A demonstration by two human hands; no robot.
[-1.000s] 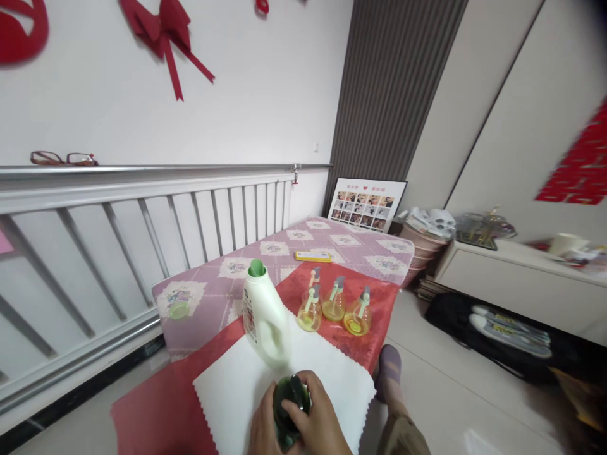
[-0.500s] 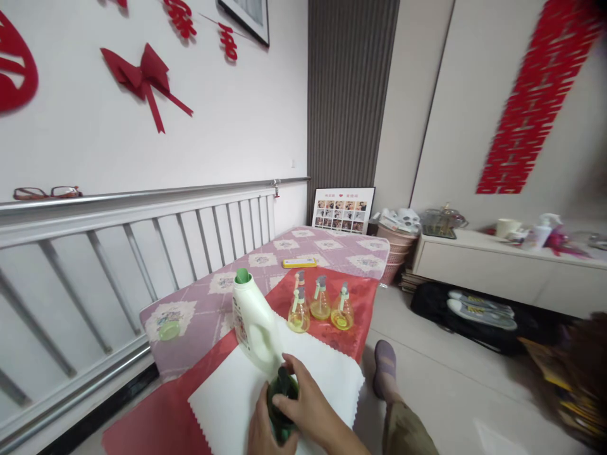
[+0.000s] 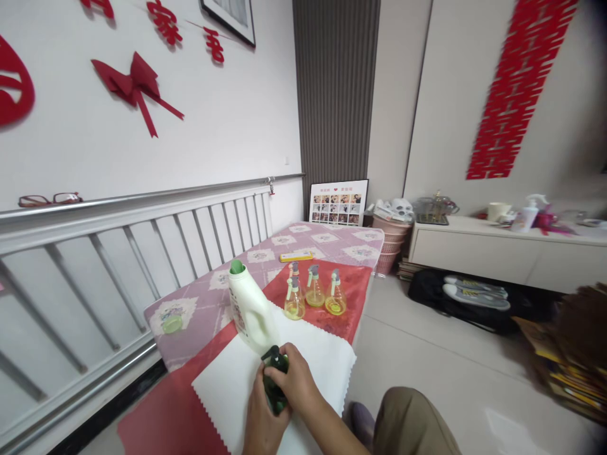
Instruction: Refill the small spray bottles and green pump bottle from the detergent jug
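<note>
Both my hands are closed around a dark green spray bottle [image 3: 275, 395] with a black top, above the white scalloped-edge mat [image 3: 227, 385]. My left hand [image 3: 263, 411] wraps its left side and base. My right hand [image 3: 294, 379] grips it near the top, thumb across the front. Just behind stands a large pale green detergent jug [image 3: 253, 313], its green mouth showing. Beyond it, several clear spray bottles [image 3: 314, 291] holding a little yellow liquid stand on the red cloth [image 3: 348, 281]. A pale green cap [image 3: 172, 324] lies on the table's left side.
The table [image 3: 327, 239] has a purple patterned cover, with a yellow flat box [image 3: 296, 256] on it. A white railing [image 3: 142, 253] runs along the left. To the right are stacked pink baskets [image 3: 389, 243], a low white cabinet [image 3: 465, 253] and a black bag [image 3: 427, 294] with shoes.
My hands and the dark green bottle have risen a little, and its black top now shows more clearly. The view has shifted, and my knee has come into sight at lower right.
</note>
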